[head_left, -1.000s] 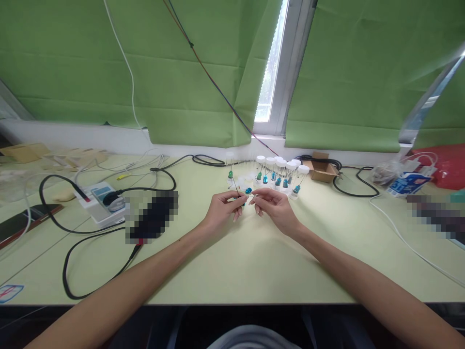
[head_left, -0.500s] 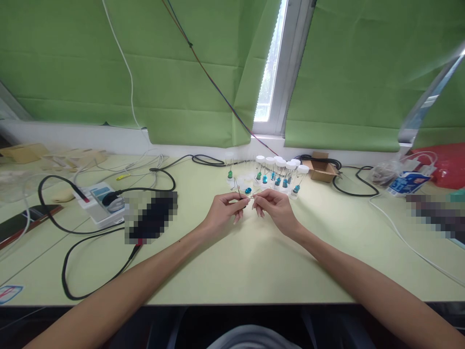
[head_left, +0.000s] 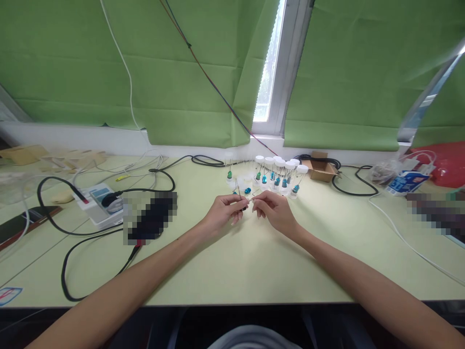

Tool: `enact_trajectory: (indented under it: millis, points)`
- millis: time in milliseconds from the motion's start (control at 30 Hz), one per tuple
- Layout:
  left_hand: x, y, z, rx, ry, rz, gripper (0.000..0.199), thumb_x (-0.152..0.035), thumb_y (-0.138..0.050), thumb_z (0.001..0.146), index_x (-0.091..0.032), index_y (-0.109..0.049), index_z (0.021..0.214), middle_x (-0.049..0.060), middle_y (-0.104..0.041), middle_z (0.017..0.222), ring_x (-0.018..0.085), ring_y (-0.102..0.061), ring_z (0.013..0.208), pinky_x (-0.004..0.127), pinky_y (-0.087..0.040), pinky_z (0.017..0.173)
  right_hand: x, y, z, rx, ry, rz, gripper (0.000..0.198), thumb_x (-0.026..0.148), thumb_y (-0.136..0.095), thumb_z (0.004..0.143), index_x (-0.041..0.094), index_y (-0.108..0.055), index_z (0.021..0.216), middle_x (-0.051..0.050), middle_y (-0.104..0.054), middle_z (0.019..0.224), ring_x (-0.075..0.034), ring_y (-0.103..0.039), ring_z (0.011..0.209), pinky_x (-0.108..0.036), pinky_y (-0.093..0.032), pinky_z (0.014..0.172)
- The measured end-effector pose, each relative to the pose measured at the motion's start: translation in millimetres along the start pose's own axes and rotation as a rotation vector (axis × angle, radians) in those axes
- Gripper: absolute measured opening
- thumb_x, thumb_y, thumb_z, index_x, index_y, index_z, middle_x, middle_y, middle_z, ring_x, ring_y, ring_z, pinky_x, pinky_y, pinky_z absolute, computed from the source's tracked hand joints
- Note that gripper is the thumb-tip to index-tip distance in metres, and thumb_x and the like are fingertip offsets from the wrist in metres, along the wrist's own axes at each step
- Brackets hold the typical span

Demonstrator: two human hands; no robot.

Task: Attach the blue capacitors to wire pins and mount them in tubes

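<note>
My left hand (head_left: 228,209) is closed in a pinch on a small dark part with thin wire legs (head_left: 238,188) that stick up above the fingers. Just to its right, my right hand (head_left: 273,209) has thumb and forefinger pinched close to the left fingertips; what they hold is too small to make out. Beyond the fingers lies a loose blue part (head_left: 247,190) on the table. Behind my hands stand several clear tubes with white caps (head_left: 301,169), with blue or green wire-legged parts inside. One tube with a green part (head_left: 229,174) stands apart, to the left.
An open cardboard box (head_left: 319,169) sits behind the tubes at the right. A white power strip (head_left: 103,206) and looping black cables (head_left: 65,271) lie on the table (head_left: 254,271) at left. A blue-and-white pack (head_left: 407,182) and a red bag (head_left: 448,165) are far right.
The part in my left hand has turned slightly, its wire legs now more upright and its dark end showing below the fingers. My right fingertips have drawn slightly away from it.
</note>
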State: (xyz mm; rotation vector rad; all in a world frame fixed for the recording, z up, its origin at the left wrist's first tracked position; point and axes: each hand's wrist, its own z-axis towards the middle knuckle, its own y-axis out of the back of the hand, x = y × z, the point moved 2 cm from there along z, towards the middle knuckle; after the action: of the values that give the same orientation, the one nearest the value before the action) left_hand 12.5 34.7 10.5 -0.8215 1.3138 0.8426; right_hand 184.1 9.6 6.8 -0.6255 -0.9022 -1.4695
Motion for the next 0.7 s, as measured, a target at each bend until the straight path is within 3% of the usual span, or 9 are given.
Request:
enact_trajectory:
  millis: [233,467,700]
  points:
    - [-1.1,4.4,2.3,0.026,-0.007,0.005,0.027,-0.042,-0.073,0.074,-0.015,-0.070,0.074,-0.002,-0.053,0.055,0.005,-0.040,0.042,0.024,-0.030,0.043,1.4,8.7,1.8,0.076,0.251,-0.320,0.013,0.032,-0.063,0.087,0.024,-0.068,0.094,-0.002,-0.067,0.075,-0.015,-0.059,0.061,-0.030,-0.047,0.059]
    - [-2.2,1.6,1.1,0.054,-0.016,0.112,0.031,-0.046,-0.069,0.077,-0.015,-0.068,0.076,-0.002,-0.051,0.053,0.007,-0.040,0.043,0.024,-0.031,0.045,-2.1,10.0,3.4,0.067,0.400,-0.412,0.015,0.030,-0.059,0.090,0.020,-0.068,0.086,-0.003,-0.065,0.068,-0.012,-0.056,0.057,-0.026,-0.044,0.058]
    - [0.4,2.5,1.0,0.030,-0.049,0.170,0.029,-0.044,-0.067,0.078,-0.015,-0.068,0.078,-0.002,-0.052,0.054,0.008,-0.041,0.046,0.024,-0.033,0.048,-0.8,7.8,2.1,0.050,0.307,-0.414,0.024,0.034,-0.059,0.090,0.018,-0.061,0.071,0.001,-0.058,0.055,-0.010,-0.048,0.048,-0.023,-0.040,0.050]
